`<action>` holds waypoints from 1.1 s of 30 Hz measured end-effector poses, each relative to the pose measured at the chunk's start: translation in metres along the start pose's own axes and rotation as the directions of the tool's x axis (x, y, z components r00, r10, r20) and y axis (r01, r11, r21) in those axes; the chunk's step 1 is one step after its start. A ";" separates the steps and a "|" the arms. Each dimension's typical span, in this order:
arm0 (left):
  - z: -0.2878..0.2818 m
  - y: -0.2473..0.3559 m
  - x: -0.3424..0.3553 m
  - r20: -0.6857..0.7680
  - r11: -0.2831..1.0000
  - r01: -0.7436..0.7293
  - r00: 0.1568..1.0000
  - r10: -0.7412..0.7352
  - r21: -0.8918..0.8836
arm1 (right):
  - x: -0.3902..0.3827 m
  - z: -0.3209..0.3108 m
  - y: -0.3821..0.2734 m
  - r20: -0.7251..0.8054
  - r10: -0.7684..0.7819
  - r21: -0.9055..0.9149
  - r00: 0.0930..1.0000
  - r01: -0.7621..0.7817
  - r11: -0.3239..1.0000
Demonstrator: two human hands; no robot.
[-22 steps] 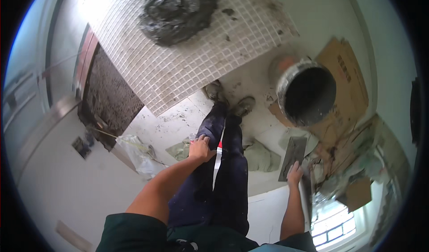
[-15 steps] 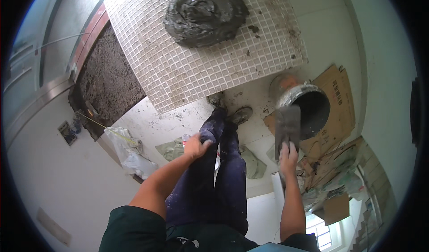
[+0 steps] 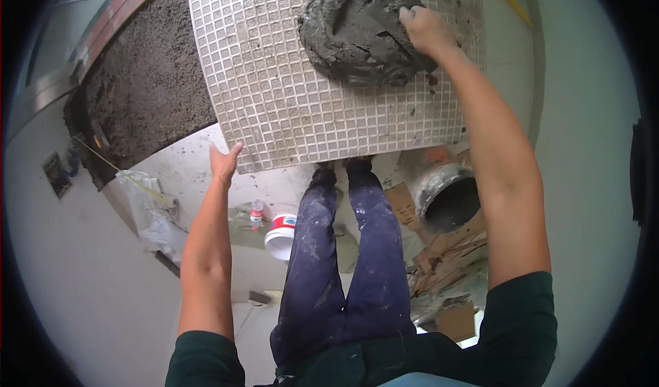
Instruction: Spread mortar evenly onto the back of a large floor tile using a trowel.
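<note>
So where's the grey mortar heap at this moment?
In the head view, the grey mortar heap sits at the top, just right of centre, on the gridded slab, with the right hand at its right side.

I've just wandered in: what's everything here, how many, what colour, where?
Gridded panel: one, pale grey, upper middle
Mound: one, dark grey, on the panel
Granular patch: one, brown, left of the panel
Large bucket: one, grey, dark inside, right of the legs
Small bucket: one, red and white, left of the legs
Bottle: one, clear and red, beside the small bucket
Plastic bag: one, white, left
Cardboard: several pieces, brown, lower right
Long strip: one, yellow, upper right
Wall box: one, dark, far left
Legs: two, blue trousers, centre
Left hand: one, bare, at panel corner
Right hand: one, bare, at the mound
</note>
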State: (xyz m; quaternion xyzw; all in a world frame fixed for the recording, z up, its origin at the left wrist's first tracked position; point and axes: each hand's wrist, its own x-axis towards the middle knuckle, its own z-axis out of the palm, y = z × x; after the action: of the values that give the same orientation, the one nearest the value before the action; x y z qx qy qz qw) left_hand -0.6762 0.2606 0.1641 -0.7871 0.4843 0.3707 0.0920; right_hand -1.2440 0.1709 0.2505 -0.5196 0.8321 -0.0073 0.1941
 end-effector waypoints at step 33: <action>0.036 0.011 -0.002 0.165 0.849 0.166 0.982 -0.094 -0.501 | 0.018 -0.023 0.019 0.320 -0.271 -0.179 0.908 0.339 0.924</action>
State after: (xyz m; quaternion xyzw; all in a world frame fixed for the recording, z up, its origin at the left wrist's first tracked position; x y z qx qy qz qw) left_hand -0.7034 0.2748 0.1422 -0.7875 0.3063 0.5311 -0.0634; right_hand -1.2748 0.1597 0.2622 -0.6583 0.6978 0.1348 0.2482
